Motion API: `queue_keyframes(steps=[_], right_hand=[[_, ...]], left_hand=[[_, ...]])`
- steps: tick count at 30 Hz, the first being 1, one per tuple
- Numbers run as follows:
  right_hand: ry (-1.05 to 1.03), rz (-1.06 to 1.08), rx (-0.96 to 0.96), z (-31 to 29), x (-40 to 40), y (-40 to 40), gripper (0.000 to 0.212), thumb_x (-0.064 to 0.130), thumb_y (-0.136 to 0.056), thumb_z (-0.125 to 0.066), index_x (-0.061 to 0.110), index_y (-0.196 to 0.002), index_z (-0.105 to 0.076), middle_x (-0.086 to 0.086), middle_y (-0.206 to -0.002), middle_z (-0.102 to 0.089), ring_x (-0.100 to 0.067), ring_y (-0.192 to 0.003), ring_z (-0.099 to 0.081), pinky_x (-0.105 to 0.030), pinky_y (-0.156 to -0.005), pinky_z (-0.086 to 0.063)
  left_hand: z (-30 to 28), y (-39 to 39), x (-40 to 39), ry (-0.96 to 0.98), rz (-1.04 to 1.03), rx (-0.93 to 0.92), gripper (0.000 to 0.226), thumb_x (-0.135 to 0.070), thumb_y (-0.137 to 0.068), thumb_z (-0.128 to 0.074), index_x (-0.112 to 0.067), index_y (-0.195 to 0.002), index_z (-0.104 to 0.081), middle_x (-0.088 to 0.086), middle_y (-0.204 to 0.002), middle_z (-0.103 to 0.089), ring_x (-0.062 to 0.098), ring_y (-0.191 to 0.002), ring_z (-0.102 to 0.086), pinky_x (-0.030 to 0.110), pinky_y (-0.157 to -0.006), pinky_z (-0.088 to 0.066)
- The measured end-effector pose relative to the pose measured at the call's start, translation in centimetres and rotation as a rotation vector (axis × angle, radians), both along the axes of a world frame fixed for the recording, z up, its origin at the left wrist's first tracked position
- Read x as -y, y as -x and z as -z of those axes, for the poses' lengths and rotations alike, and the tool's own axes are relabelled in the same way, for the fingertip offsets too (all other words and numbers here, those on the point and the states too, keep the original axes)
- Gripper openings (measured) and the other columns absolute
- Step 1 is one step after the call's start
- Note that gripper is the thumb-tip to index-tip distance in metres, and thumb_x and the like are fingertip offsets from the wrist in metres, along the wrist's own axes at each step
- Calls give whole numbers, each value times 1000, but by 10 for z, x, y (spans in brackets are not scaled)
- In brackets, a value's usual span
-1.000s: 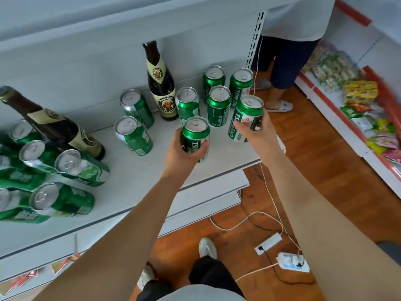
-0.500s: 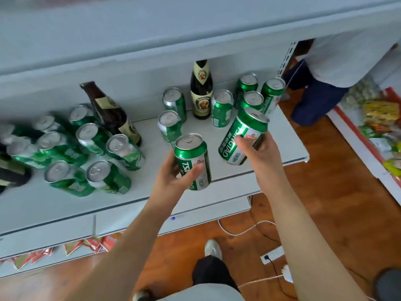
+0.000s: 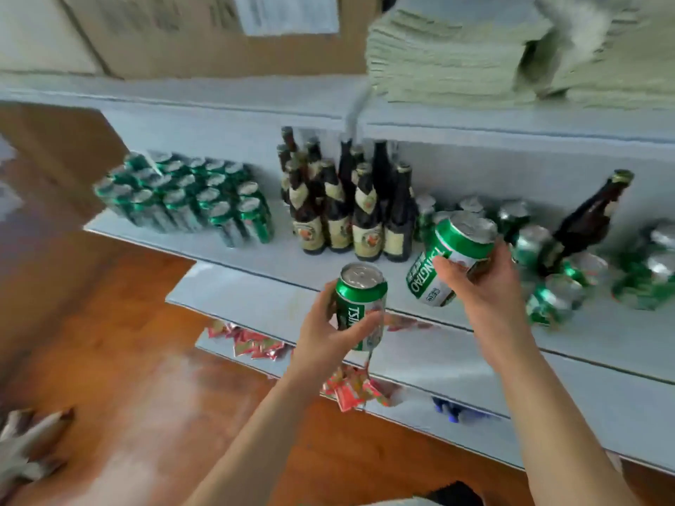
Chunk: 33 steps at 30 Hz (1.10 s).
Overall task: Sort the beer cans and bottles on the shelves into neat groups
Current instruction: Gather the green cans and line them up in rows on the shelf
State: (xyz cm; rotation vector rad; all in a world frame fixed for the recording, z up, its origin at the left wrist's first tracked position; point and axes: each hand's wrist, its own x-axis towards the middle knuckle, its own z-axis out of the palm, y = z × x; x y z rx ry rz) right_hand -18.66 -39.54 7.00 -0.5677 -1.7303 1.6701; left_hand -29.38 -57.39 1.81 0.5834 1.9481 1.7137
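My left hand (image 3: 328, 332) grips an upright green beer can (image 3: 359, 303) in front of the shelf edge. My right hand (image 3: 482, 286) holds a second green can (image 3: 451, 255), tilted, just above the white shelf (image 3: 277, 257). A tight block of green cans (image 3: 186, 195) stands at the shelf's left end. To its right stands a cluster of brown bottles (image 3: 347, 210). Loose green cans (image 3: 555, 275) and a leaning brown bottle (image 3: 588, 220) lie in a jumble at the right, partly hidden behind my right hand.
Lower shelves (image 3: 456, 356) jut out below, with red snack packets (image 3: 255, 345) on one. Cardboard boxes (image 3: 204, 34) and a stack of greenish paper (image 3: 475, 49) sit on the top shelf. Wooden floor (image 3: 109, 341) lies to the left.
The view has swung left along the shelf, bringing the sorted can block and bottle cluster into sight. Both hands have carried their cans leftward, away from the shelf's right end.
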Motion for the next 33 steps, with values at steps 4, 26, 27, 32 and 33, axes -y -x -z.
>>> queue_keyframes(steps=[4,26,27,32,33], right_hand=[[-69,-102,44,9,66,88,52,18,-78,-81,21,-123,-55,10,-108,-70,-2,-98,-66,-16,-82,-49],[-559,74,579,149,156,396,76,33,-74,-84,7,-134,-46,-12,-133,-49,-28,-119,-52,-27,-87,-43],[-543,90,602,149,160,400,77,32,-76,-83,6,-137,-44,-13,-135,-48,-28,-122,-51,-25,-90,-40],[-450,197,659,149,174,420,83,31,-81,-78,5,-147,-34,-15,-144,-45,-27,-131,-44,-29,-102,-38],[-439,211,667,148,177,424,85,32,-82,-77,5,-148,-31,-15,-146,-44,-27,-132,-42,-31,-105,-37]], left_hand=[[7,72,71,17,-221,8,69,-53,-64,-86,-30,-123,-56,-10,-115,-70,9,-109,-65,38,-97,-53],[93,432,139,332,-421,-10,75,-31,-73,-85,-27,-139,-51,-7,-123,-46,20,-120,-51,36,-108,-41],[95,438,136,316,-408,-9,73,-28,-75,-84,-24,-140,-50,-7,-123,-46,18,-120,-50,32,-106,-40],[108,458,128,357,-351,-68,72,-28,-84,-77,-17,-145,-40,7,-136,-45,25,-128,-45,31,-107,-34],[108,459,127,376,-330,-82,74,-27,-84,-76,-16,-147,-37,9,-138,-44,26,-129,-43,29,-106,-33]])
